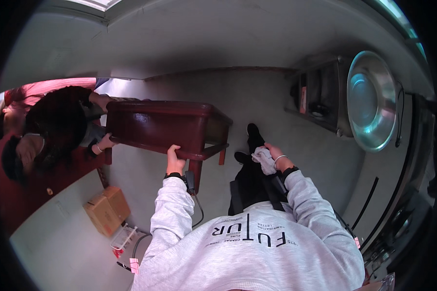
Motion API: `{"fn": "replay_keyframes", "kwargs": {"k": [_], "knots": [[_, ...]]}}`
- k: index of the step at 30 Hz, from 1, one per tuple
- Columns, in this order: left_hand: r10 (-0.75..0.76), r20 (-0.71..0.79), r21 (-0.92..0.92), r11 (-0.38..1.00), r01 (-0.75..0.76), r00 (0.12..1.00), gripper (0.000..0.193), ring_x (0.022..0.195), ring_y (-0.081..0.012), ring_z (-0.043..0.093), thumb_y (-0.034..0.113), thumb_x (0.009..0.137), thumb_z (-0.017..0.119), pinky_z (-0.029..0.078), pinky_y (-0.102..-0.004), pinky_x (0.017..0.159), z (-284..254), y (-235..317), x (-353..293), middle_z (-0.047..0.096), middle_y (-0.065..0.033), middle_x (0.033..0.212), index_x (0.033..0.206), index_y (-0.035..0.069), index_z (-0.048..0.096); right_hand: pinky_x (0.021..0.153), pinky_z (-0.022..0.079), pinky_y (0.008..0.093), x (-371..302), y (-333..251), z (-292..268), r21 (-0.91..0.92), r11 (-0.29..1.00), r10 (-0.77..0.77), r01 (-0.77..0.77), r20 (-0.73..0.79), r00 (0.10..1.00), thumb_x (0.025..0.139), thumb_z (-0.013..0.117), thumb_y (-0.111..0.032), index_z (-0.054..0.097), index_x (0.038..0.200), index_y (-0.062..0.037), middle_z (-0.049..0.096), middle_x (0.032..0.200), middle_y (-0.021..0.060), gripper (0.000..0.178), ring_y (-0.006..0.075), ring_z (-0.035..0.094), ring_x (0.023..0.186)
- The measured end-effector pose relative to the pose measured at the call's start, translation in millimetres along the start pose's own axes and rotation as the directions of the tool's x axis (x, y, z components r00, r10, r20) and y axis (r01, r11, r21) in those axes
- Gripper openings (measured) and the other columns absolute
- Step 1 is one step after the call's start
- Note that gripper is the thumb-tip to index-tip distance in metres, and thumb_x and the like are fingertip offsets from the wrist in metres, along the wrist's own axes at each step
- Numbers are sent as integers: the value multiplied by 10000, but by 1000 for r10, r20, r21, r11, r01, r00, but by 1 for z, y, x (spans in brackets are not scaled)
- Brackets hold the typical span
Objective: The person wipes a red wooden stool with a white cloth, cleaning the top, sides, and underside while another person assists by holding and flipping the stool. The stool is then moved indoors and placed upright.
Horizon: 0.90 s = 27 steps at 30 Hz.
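My left hand (176, 160) is closed on the near corner of a dark red table (155, 123), its thumb up against the edge. Short legs and a gap under the top show at the table's right end. Bunched in my right hand (277, 156) is a white cloth (264, 161), held in front of my legs and apart from the table. At the table's left end, another person's hand (106, 141) grips its near edge, and that person's other arm reaches to the far side.
A cardboard box (107, 209) and a small white rack (125, 238) lie on the floor at left. To the right, a large metal basin (372, 101) stands beside a metal shelf unit (320, 94). The co-worker (58, 119) leans in from the left, near a red surface (48, 182).
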State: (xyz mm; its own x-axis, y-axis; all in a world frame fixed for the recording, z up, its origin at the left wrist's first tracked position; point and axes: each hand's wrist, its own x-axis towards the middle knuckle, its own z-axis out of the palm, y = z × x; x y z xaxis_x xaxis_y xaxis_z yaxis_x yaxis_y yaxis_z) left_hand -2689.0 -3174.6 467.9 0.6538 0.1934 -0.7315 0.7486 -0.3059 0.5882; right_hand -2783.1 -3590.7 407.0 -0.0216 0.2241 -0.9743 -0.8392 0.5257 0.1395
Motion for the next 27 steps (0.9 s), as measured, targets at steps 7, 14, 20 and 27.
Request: {"fn": "replay_keyframes", "kwargs": {"k": [7,14,20,27], "knots": [[-157,-92,-324,939,120,983,258,999,-249,591,107,714,595,460,-363,956,48,68,-18,632,-43,1127,971,103,623,748,505,321,-40,-35,11,-273,962,-1,-4,-20,1000,947,544,-302,715,938,-26,698,911,68,325,188,647,793],[-210,-45,-634,761,134,977,228,1012,-236,593,115,731,596,458,-357,956,101,80,27,651,-44,1063,956,112,636,722,539,344,-16,-118,6,-277,958,-81,73,-16,997,963,517,-327,690,970,-25,699,891,87,348,212,672,766],[-245,-77,-647,750,139,966,192,931,-226,587,89,697,636,471,-326,865,129,89,52,635,-34,967,886,114,614,744,539,336,-13,-155,37,-309,944,-103,118,64,993,956,537,-341,689,967,-21,697,909,86,355,206,671,784],[-557,11,-921,318,225,831,190,867,-239,568,53,671,638,467,-371,809,135,78,41,582,-42,881,845,89,569,760,531,312,7,-182,95,-334,933,-87,133,151,985,952,540,-343,696,946,-26,694,907,75,353,186,665,799]]}}
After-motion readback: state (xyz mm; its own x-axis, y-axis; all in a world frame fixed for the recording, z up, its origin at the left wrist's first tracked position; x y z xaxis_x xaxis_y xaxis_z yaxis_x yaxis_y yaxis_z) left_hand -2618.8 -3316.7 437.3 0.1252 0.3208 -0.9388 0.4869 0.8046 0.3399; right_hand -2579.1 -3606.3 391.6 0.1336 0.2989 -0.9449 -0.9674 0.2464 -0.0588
